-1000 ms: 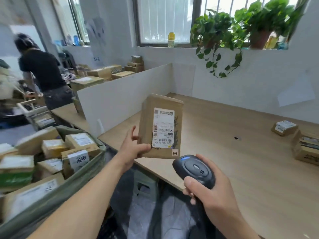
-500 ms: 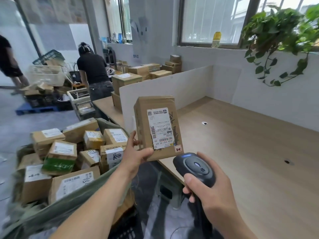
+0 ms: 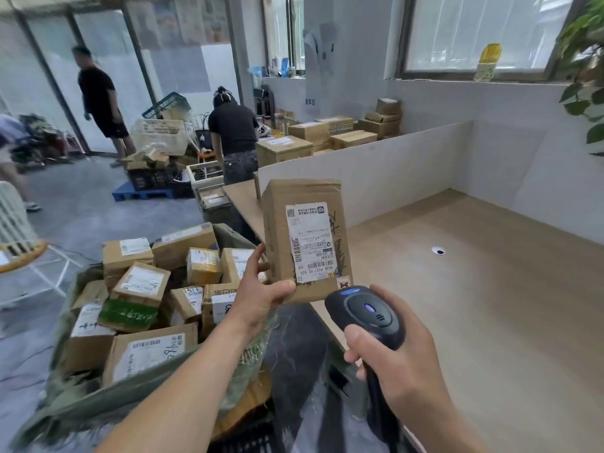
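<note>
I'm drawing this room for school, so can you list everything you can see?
parcel: one, brown, white label, held up.
scanner: one, black, below the parcel.
sack: one, green, lower left.
sack boxes: many, brown, inside the sack.
table: one, light wood, right.
divider: one, white, edging the table.
stacked boxes: several, brown, beyond the divider.
plant: one, green, top right.
bottle: one, yellow, window sill.
standing person: one, black top, back left.
bending person: one, black top, back middle.
left hand: holds the parcel.
right hand: grips the scanner.
</note>
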The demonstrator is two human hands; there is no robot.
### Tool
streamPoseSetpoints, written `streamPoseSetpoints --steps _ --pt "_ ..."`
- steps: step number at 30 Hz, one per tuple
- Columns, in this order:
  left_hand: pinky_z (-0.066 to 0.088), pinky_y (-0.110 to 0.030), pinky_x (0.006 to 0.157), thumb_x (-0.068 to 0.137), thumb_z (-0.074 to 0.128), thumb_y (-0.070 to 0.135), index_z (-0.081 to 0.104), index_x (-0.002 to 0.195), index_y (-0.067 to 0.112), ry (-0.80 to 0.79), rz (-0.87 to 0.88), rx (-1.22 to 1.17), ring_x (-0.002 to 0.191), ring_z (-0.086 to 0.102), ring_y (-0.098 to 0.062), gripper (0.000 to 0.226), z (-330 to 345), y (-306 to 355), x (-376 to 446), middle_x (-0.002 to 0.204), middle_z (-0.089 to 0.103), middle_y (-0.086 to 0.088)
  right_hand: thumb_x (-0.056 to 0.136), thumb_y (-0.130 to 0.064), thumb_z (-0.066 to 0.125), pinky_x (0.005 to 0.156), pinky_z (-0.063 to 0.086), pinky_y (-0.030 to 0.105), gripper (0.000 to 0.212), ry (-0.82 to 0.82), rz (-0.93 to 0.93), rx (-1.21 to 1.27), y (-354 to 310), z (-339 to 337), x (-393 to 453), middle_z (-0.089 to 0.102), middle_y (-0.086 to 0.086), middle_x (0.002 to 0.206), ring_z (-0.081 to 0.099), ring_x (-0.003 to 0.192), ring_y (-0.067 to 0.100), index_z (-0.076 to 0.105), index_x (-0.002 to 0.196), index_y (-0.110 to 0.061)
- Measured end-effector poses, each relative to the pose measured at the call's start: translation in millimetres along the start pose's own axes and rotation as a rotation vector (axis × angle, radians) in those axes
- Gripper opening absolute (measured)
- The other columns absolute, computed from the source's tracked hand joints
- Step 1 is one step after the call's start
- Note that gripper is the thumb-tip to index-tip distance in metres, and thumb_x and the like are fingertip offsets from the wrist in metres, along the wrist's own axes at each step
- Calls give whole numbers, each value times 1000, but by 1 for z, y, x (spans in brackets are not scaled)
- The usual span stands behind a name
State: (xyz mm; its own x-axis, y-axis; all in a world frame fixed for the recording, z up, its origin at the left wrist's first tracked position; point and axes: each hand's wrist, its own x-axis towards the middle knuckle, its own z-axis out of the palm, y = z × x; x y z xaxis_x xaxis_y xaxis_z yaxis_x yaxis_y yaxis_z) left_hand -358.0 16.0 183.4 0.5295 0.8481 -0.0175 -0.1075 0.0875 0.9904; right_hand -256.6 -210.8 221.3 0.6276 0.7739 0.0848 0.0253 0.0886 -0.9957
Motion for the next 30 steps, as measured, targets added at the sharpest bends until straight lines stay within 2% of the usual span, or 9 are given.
streamPoseSetpoints --steps 4,7,9,13,17,20,22,25,30 --pt "59 -55 89 44 85 24 35 147 43 30 9 15 111 68 -30 116 10 2 6 132 54 -7 63 -30 81 54 54 30 67 -41 29 1 1 -14 18 76 6 89 72 66 22 62 127 -36" --pt "59 -53 87 45 85 25 34 149 41 55 21 22 109 69 -28 117 14 5 7 132 55 -6 57 -34 83 53 55 29 73 -63 24 2 1 -20 28 77 2 98 75 73 24 62 128 -36" --pt "60 -50 84 45 85 25 35 150 41 70 25 22 109 69 -28 118 15 6 6 131 55 -5 56 -37 84 54 56 31 75 -70 20 13 -1 -21 32 77 -2 104 76 79 26 62 127 -37" --pt "59 -41 73 43 85 27 34 150 39 95 32 15 110 68 -29 119 14 9 7 128 55 -4 61 -32 82 54 55 30 73 -102 12 25 -2 -20 38 77 -1 103 76 79 26 61 131 -33" --pt "60 -47 82 44 85 23 36 146 41 102 45 -14 112 67 -31 115 6 9 13 130 55 -6 50 -48 81 54 55 29 85 -103 3 31 -2 -13 46 76 1 100 75 77 26 61 131 -33" --pt "59 -48 86 54 83 11 35 148 38 99 56 -23 112 67 -30 110 -3 9 19 130 55 -7 50 -48 81 53 53 29 81 -115 -6 36 -1 -3 54 76 4 92 73 71 25 62 127 -36" --pt "60 -47 85 59 79 8 34 148 38 92 61 -17 111 67 -29 104 -9 8 24 130 54 -7 55 -41 84 52 52 29 73 -127 -7 35 0 7 60 75 7 85 70 65 22 63 125 -36" --pt "60 -48 85 55 83 14 35 146 41 85 57 -3 112 67 -30 106 -20 8 32 130 54 -6 64 -27 80 50 51 32 60 -124 -10 45 1 21 69 74 8 77 67 60 24 64 121 -34" --pt "59 -52 84 47 84 27 37 143 45 74 57 16 114 66 -32 109 -40 7 48 130 55 -4 63 -29 80 51 51 33 60 -108 0 45 5 47 84 76 4 86 69 63 26 62 120 -37"
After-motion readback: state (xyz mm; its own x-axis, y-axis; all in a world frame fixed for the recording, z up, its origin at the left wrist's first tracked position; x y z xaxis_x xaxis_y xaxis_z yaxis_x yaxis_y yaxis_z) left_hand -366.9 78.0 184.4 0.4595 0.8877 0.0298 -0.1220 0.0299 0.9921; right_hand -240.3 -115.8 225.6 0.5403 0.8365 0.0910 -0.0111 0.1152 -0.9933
